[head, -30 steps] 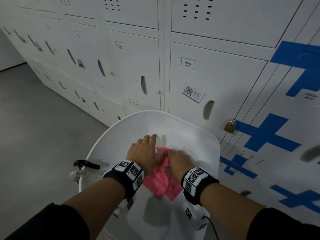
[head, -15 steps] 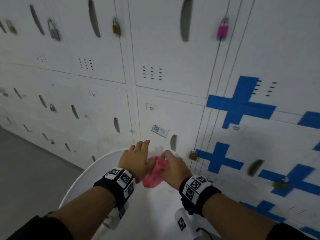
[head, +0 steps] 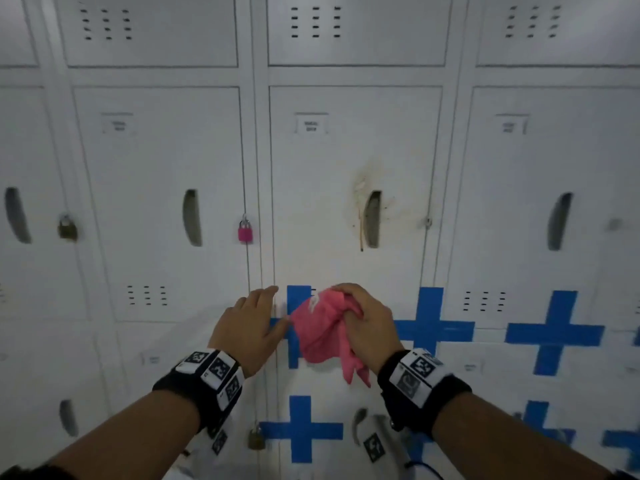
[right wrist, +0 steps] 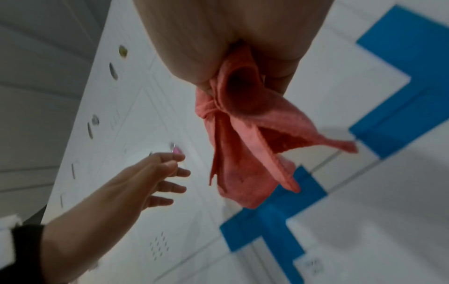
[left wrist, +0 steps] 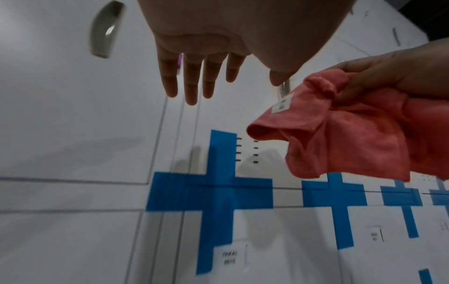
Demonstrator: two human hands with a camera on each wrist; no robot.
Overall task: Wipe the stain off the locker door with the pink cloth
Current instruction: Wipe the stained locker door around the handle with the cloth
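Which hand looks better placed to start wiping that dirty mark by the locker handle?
Probably the right hand: it already grips the crumpled pink cloth, almost directly below the brownish stain. The left hand is open, holding nothing.

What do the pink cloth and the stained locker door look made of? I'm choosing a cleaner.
Pink cloth: soft, matte, fuzzy fabric, probably microfibre; it bunches limply in the right hand. Locker door: likely painted sheet metal, smooth off-white, with punched vent slots and a recessed handle.
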